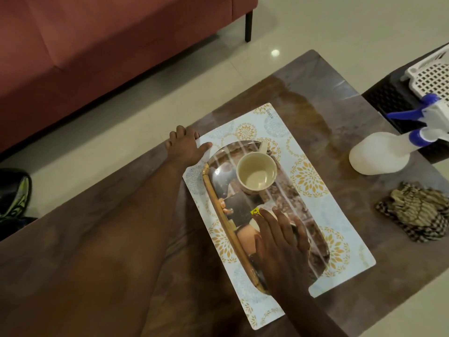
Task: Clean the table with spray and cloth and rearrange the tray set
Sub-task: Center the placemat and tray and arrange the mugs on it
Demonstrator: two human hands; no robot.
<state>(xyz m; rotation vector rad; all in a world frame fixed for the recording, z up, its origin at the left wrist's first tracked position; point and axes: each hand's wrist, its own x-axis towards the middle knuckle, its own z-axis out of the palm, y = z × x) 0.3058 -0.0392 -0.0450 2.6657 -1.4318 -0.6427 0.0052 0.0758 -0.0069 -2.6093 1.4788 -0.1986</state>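
Observation:
A patterned placemat point(313, 190) lies on the brown table point(340, 98). On the mat rests an oval tray point(220, 212) with a bamboo rim and a mirror-like base. A cream cup point(256, 176) stands upright at the tray's far end. My left hand point(185, 148) is at the mat's far-left corner, thumb on top and fingers at the table's edge, pinching it. My right hand point(281, 242) lies over a pale cup with a yellow sticker point(255, 211) on the tray's near half and hides most of it. A white spray bottle point(379, 155) with a blue trigger lies on its side at the right. A crumpled checked cloth point(415, 211) sits below it.
A white plastic basket point(432, 76) stands on a dark stool point(388, 93) past the table's right corner. A red sofa point(97, 45) fills the upper left across a strip of tiled floor. A shoe point(14, 193) lies on the floor at the left.

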